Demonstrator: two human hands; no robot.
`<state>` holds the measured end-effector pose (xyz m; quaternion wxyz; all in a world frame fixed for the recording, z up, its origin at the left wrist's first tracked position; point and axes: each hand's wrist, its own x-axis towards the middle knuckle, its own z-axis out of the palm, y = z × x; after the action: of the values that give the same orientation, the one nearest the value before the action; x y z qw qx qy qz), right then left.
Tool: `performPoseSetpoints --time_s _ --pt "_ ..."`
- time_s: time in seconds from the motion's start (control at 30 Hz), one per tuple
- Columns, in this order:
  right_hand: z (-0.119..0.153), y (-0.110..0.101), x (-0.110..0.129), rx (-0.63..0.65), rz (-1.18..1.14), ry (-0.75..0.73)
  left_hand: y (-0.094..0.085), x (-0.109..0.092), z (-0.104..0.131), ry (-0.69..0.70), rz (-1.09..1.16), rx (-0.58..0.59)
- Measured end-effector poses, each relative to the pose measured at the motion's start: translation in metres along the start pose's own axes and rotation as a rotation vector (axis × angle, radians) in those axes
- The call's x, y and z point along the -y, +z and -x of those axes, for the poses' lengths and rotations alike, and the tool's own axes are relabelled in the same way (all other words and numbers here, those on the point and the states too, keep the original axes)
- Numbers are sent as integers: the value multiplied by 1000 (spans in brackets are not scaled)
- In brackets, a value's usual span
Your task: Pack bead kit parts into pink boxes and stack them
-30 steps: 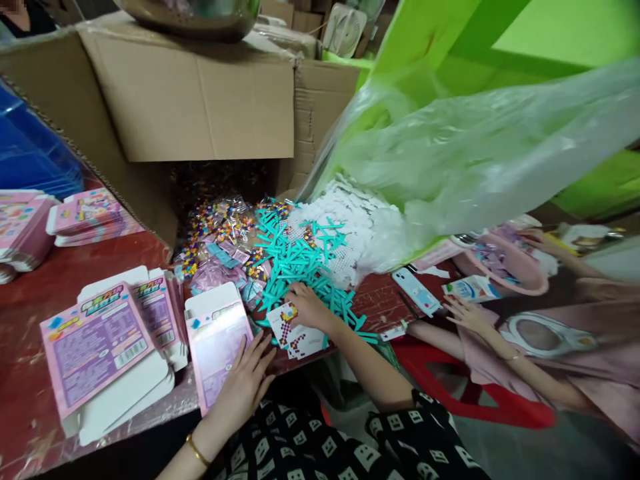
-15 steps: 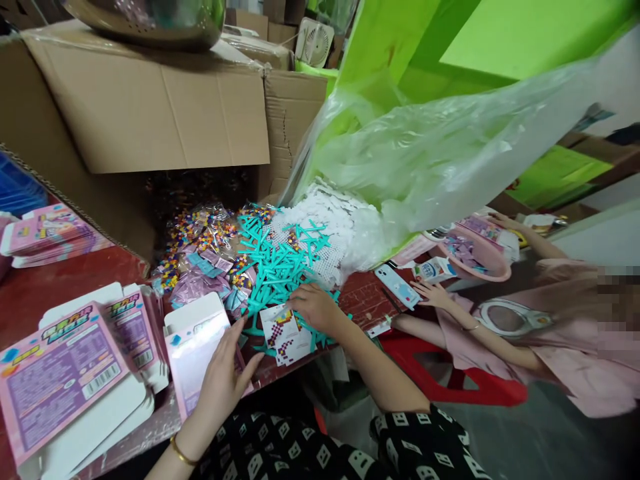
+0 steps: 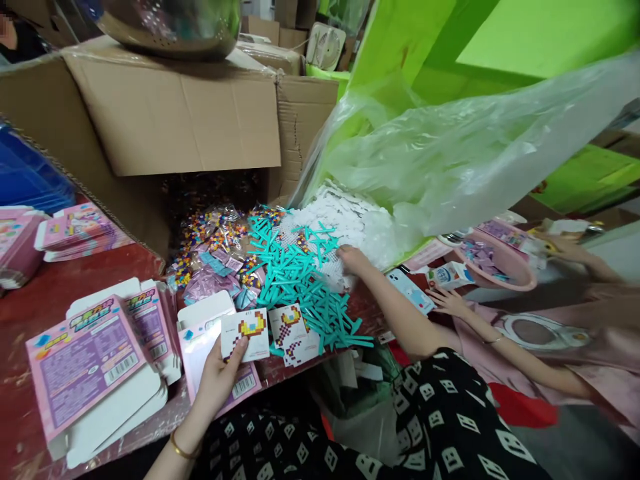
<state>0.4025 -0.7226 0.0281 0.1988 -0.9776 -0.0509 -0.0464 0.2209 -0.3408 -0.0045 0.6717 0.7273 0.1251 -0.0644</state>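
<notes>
My left hand (image 3: 223, 365) pinches a white card (image 3: 245, 333) printed with a pixel pattern, thumb on top. Under that hand lies a flat pink-and-purple box (image 3: 203, 327) with its white flap up. Beside it, more pattern cards (image 3: 301, 349) rest at the front of a heap of teal plastic sticks (image 3: 295, 280). My right hand (image 3: 354, 260) reaches to the right edge of a pile of white perforated sheets (image 3: 345, 207); its fingers are blurred and partly hidden, so whether it grips a sheet is unclear.
Small bags of coloured beads (image 3: 215, 227) and purple packets (image 3: 205, 283) spill from a big carton (image 3: 200, 127). Stacked printed boxes (image 3: 90, 360) lie left. Clear plastic film (image 3: 450, 153) hangs on the right. Another person's hand (image 3: 450, 301) is near a phone (image 3: 410, 291) and pink basin (image 3: 523, 273).
My left hand has taken up a pattern card, now held over the box. My right hand has moved from the cards and sticks up and right to the white sheets.
</notes>
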Motion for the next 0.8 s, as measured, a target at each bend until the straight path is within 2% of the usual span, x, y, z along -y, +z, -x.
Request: performPoseSetpoints --time_s 0.07,0.13,0.23,0.3,0.37,0.43,0.5,0.53,0.6,0.7,0.77,0.8 --pt "-9 -9 -10 -13 -14 26 0 -3 0 -27 52 -19" --pt "-13 -17 -7 -76 -27 43 1 -5 1 -77 158 13" --pt "0 -15 27 -354 -352 125 7 -7 0 -150 405 61" --pt "26 7 71 -449 -672 166 15 -8 -2 -158 554 56" --pt "62 44 122 -337 -799 116 25 -10 -4 -125 643 28" --pt "98 88 167 -278 -888 92 31 -12 -6 -81 666 -11" --pt "124 124 193 -262 -1080 167 33 -12 -8 -63 650 -40" --pt "132 136 197 -267 -1166 217 32 -11 -8 -64 639 -55" --pt "137 146 191 -286 -1273 309 26 -8 -6 -74 617 -73" --pt "130 132 160 -237 -1225 373 10 -9 5 -57 554 -78" --pt "123 117 141 -155 -1174 394 -11 -15 16 -23 443 18" --pt "121 110 134 -125 -1153 400 -25 -20 22 -17 371 136"
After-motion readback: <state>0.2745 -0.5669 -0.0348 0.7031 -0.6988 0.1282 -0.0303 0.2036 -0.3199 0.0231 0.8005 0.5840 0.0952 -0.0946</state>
